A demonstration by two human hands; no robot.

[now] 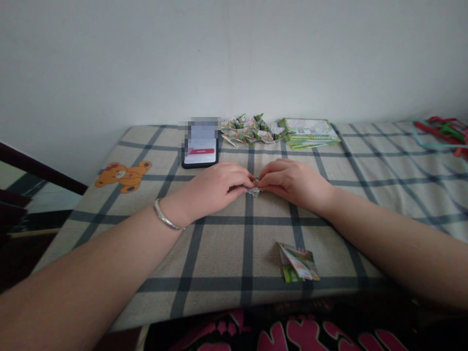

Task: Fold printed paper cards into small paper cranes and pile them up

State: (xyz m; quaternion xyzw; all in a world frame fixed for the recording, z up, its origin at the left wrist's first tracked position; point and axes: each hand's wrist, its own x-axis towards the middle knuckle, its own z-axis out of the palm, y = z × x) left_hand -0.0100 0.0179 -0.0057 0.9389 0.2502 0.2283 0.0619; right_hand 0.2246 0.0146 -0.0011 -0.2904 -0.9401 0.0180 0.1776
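My left hand (210,187) and my right hand (292,183) meet at the middle of the checked tablecloth (226,243). Both pinch a small folded piece of printed paper (254,191) between their fingertips, pressed against the cloth. Most of that piece is hidden under the fingers. A silver bangle (164,217) circles my left wrist. Another folded paper piece (298,263), green, white and red, lies loose near the table's front edge, below my right hand.
A phone (200,146) with a lit screen lies beyond my left hand. Several folded paper pieces (248,130) are heaped by the wall, next to a stack of green printed sheets (310,131). Red and green items (444,129) sit far right. A bear print (124,176) marks the cloth's left side.
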